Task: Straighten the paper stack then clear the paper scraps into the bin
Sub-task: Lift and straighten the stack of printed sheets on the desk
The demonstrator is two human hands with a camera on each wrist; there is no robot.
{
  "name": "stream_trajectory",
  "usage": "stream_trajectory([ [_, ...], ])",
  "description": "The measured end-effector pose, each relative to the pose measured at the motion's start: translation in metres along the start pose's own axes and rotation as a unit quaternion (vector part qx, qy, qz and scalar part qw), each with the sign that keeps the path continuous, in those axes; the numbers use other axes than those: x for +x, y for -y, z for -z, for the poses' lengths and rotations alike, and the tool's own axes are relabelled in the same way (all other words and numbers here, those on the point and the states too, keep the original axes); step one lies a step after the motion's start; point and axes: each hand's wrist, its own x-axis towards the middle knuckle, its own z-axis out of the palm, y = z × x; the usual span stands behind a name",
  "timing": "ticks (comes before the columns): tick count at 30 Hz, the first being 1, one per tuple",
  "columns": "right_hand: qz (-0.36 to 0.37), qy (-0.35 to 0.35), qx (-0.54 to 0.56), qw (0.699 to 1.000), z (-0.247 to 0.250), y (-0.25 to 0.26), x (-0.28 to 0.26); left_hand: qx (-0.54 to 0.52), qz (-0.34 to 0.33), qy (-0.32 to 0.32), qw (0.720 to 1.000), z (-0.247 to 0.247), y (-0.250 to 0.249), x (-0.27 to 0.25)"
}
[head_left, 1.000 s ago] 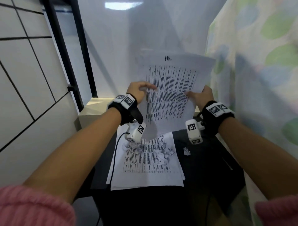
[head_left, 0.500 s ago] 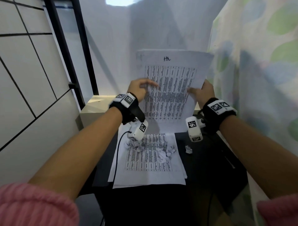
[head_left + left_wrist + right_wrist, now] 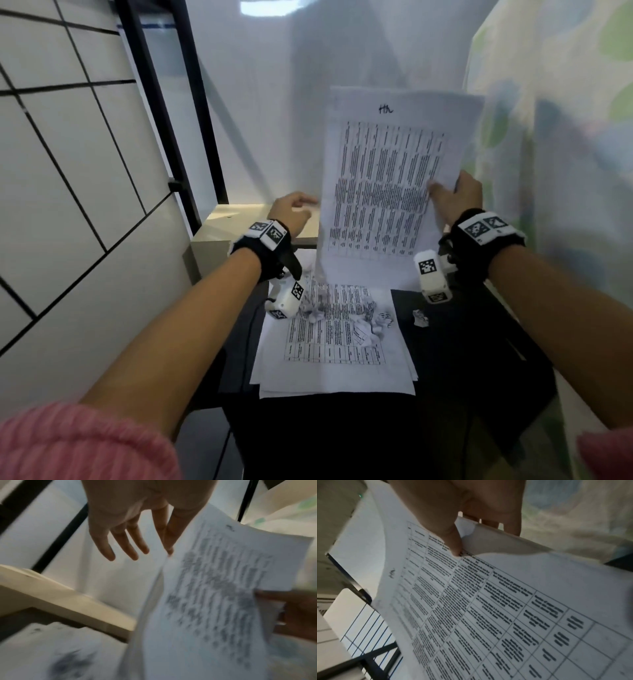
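A bundle of printed sheets [image 3: 387,185] stands upright on its lower edge near the far side of the black table [image 3: 462,370]. My right hand [image 3: 452,198] grips the bundle's right edge, thumb on the front [image 3: 453,543], fingers behind. My left hand [image 3: 291,212] is off the sheets, just left of their edge, fingers straight and spread [image 3: 123,547]. More printed sheets [image 3: 335,356] lie flat and slightly fanned on the table. Crumpled paper scraps [image 3: 370,322] sit on those sheets, and one scrap [image 3: 420,317] lies on the bare table to their right.
A beige box-like surface [image 3: 233,222] stands beyond the table at the left, under my left hand. A tiled wall [image 3: 68,171] and a black frame post [image 3: 171,120] are at left. A patterned curtain [image 3: 565,137] hangs close on the right. A cable [image 3: 250,329] runs along the table's left side.
My left hand has come off the front of the upright bundle and moved left. The bundle has shifted right, now held by my right hand alone.
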Motion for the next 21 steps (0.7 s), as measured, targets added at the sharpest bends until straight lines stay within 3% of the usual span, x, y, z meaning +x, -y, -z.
stream_trajectory([
  [3,-0.009,-0.053,0.03,0.998,0.012,0.0,0.009,0.115,0.129,0.052,0.984,0.005,0.05,-0.001],
  [6,-0.032,-0.071,0.043,0.996,0.02,-0.006,0.012,0.231,0.239,0.144,0.932,-0.002,0.102,-0.005],
  [8,-0.052,-0.072,0.046,0.995,0.022,-0.01,0.012,0.28,0.255,0.183,0.907,-0.007,0.105,-0.017],
  [12,-0.076,-0.081,0.039,0.993,0.022,-0.02,0.009,0.354,0.242,0.196,0.882,-0.02,0.1,-0.028],
  [21,-0.088,-0.061,0.041,0.993,0.018,-0.034,0.007,0.295,0.28,0.181,0.895,-0.026,0.08,-0.03],
])
